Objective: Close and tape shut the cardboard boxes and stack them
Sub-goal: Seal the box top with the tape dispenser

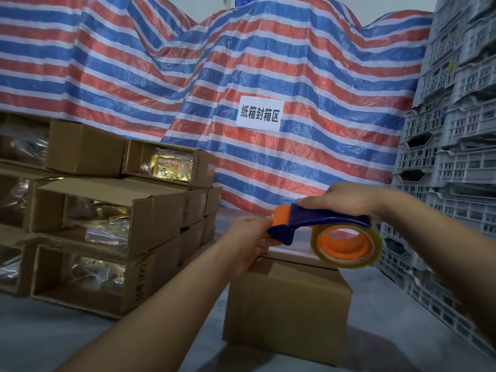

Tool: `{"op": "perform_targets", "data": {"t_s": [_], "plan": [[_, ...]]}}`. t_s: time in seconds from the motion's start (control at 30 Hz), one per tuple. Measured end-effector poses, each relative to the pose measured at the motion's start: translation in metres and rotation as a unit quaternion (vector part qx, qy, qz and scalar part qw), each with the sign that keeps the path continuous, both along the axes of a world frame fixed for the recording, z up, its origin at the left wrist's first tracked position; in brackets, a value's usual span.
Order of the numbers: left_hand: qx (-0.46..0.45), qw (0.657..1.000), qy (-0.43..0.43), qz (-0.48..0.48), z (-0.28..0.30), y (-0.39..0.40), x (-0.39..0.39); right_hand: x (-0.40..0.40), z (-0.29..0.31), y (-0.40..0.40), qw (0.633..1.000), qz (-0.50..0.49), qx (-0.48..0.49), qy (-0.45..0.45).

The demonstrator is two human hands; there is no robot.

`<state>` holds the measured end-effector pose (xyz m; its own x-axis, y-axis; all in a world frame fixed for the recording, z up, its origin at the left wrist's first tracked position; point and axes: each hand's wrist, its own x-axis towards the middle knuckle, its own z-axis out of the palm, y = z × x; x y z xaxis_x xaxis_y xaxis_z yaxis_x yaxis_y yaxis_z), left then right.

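Note:
A closed brown cardboard box (287, 299) stands on the grey floor in front of me. Above its far top edge hangs a blue and orange tape dispenser (316, 224) with a roll of clear tape (346, 245). My right hand (346, 197) grips the dispenser's blue handle from above. My left hand (249, 242) lies on the box's far left top corner, its fingers at the dispenser's orange front end; whether they pinch the tape end I cannot tell.
A stack of open cardboard boxes (107, 218) holding gold packets lies on its side at the left. A red, white and blue striped tarp (241, 63) with a paper sign (259, 114) hangs behind. Grey plastic crates (456, 130) tower at the right.

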<state>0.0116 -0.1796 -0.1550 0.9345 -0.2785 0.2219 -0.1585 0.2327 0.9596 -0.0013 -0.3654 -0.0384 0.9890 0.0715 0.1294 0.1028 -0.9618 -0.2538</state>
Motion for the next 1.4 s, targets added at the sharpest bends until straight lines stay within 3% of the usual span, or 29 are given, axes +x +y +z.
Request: {"op": "perform_targets", "data": {"t_s": [0.2,0.3,0.57,0.97,1.3,1.4], "plan": [[-0.058,0.997,0.022,-0.051,0.001,0.008,-0.002,-0.011,0.008,0.006,0.999,-0.008,-0.012,-0.046],[-0.041,0.996,0.015,-0.074,0.001,0.011,-0.004,-0.016,0.011,0.006,0.999,-0.008,-0.005,-0.043],[-0.006,0.999,-0.004,-0.051,0.002,0.010,-0.004,-0.022,0.009,-0.004,0.998,-0.014,0.033,-0.048],[-0.030,0.999,0.023,-0.026,0.001,0.008,-0.003,-0.023,0.000,-0.009,0.996,0.005,0.072,-0.051],[-0.066,0.983,0.044,0.166,0.001,-0.011,-0.009,-0.007,-0.020,-0.021,0.985,0.049,0.167,0.009],[-0.144,0.962,0.092,0.210,0.005,-0.011,-0.010,-0.004,-0.015,-0.018,0.984,0.061,0.160,0.038]]}}
